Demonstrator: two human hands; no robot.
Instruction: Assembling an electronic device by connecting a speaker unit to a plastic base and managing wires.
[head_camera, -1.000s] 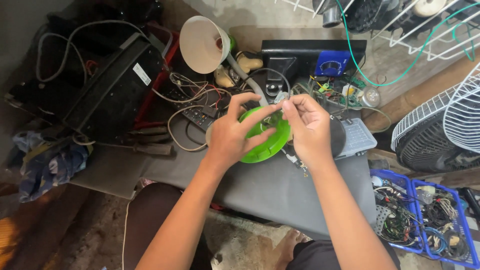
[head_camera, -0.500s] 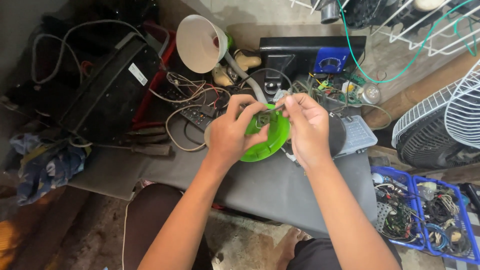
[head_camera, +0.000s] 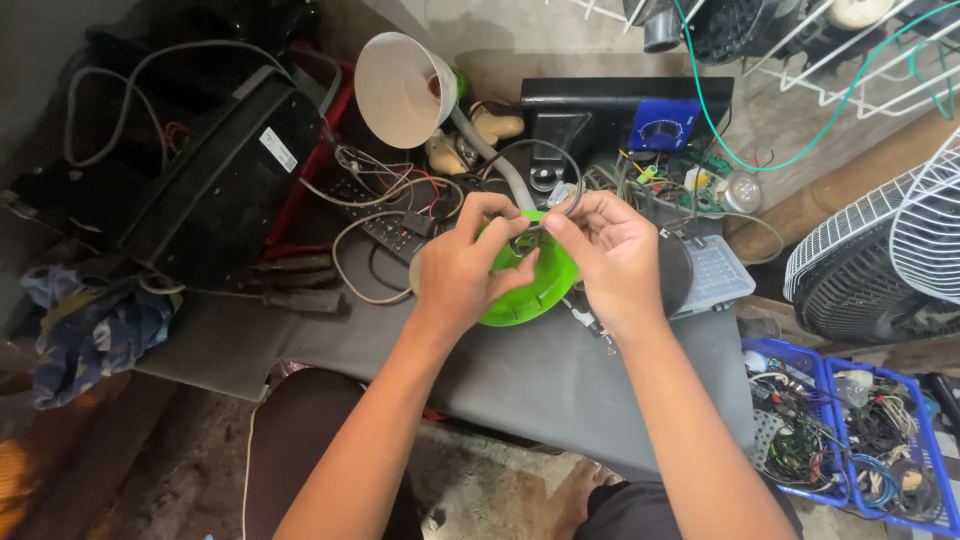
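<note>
Cluttered grey table with white lamp shade and tangled wires behind, left hand and right hand both pinching small metal part atop round green plastic disc held above table centre.

Soft, even daylight, sharp at centre

Shadows are faint on the grey flat surface; the left corners fall dim, and edges bow slightly.

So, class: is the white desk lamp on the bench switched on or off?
Off, as far as can be seen. The white lamp lies tipped with its shade mouth facing left, and no glow shows on the shade or the things beside it.
</note>
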